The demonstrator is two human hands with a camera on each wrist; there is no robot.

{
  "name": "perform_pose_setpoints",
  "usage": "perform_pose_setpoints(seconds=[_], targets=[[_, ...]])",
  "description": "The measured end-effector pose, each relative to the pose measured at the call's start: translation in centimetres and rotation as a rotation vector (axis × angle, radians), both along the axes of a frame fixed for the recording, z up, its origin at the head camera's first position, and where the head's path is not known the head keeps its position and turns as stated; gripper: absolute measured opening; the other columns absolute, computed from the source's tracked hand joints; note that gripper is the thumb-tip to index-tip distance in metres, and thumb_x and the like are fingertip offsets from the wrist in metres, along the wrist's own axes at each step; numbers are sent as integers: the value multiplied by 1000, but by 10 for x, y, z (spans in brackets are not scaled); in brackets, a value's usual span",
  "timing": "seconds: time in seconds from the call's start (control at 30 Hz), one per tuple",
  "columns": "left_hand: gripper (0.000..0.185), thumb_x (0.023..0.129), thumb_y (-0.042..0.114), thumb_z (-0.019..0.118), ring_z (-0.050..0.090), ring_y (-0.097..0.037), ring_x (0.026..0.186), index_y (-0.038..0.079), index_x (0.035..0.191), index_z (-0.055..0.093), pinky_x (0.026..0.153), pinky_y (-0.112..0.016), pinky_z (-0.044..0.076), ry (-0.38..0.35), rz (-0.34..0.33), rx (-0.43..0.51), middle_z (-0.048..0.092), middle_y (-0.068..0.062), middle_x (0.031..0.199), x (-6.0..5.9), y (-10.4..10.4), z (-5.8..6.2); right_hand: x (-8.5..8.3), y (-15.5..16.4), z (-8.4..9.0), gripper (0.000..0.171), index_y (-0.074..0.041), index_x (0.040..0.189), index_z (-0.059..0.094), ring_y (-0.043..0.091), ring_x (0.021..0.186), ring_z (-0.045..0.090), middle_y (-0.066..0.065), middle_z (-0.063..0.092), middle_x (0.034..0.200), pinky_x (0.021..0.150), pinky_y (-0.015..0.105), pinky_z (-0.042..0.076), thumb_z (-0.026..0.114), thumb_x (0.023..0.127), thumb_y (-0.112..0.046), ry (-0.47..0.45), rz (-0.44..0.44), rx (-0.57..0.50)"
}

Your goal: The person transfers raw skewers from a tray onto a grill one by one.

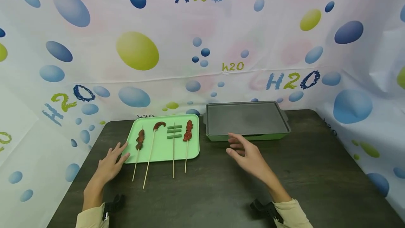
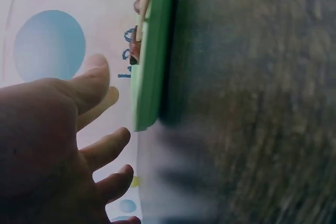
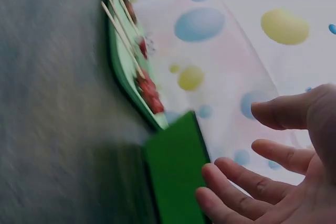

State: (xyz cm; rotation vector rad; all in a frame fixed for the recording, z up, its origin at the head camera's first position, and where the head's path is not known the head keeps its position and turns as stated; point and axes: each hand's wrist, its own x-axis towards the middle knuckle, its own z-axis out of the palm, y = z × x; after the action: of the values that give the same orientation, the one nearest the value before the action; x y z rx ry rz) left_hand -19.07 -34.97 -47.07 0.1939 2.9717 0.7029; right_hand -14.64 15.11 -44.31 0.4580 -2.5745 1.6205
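A light green tray (image 1: 162,153) holds several skewers, their bare sticks reaching over its near edge. From left to right lie a brown meat skewer (image 1: 140,140), one with a curled dark-red tentacle-like piece (image 1: 159,125), one with green vegetable sticks (image 1: 174,131), and a red meat skewer (image 1: 188,131). My left hand (image 1: 111,163) is at the tray's left edge, fingers spread; whether it touches the rim I cannot tell. Before the grill pan (image 1: 246,119), a flat grey plate on a green base, my right hand (image 1: 248,154) hovers with relaxed fingers, holding nothing.
The grill pan stands right of the tray, near the back of the dark table (image 1: 202,200). Behind the table hangs a white cloth (image 1: 177,38) printed with blue and yellow dots. Dark straps (image 1: 114,203) circle both wrists.
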Motion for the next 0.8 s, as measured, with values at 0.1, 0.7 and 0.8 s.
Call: perform_pose_setpoints(seconds=[0.1, 0.7, 0.8], targets=[[64, 110, 37, 50, 10, -69, 142, -2, 158, 33, 95, -91, 9, -3, -14, 10, 20, -40, 159, 1, -3, -3, 1, -14, -6, 50, -9, 148, 52, 34, 119, 65, 18, 63, 132, 97, 45, 54, 67, 102, -18, -77, 33, -52], [71, 108, 37, 52, 7, -68, 143, -1, 160, 25, 98, -89, 5, -82, -15, 58, 15, -40, 160, 3, -5, -2, -8, -74, -30, 54, 4, 153, 42, 37, 114, 68, 30, 65, 129, 95, 43, 57, 59, 104, -10, -504, 145, -442], [71, 108, 38, 52, 7, -68, 143, -2, 160, 25, 98, -89, 5, -72, -17, 59, 16, -40, 160, 4, -7, -4, -10, -83, -34, 56, 4, 154, 40, 36, 115, 69, 30, 65, 127, 94, 42, 57, 60, 103, -11, -593, 163, -524]])
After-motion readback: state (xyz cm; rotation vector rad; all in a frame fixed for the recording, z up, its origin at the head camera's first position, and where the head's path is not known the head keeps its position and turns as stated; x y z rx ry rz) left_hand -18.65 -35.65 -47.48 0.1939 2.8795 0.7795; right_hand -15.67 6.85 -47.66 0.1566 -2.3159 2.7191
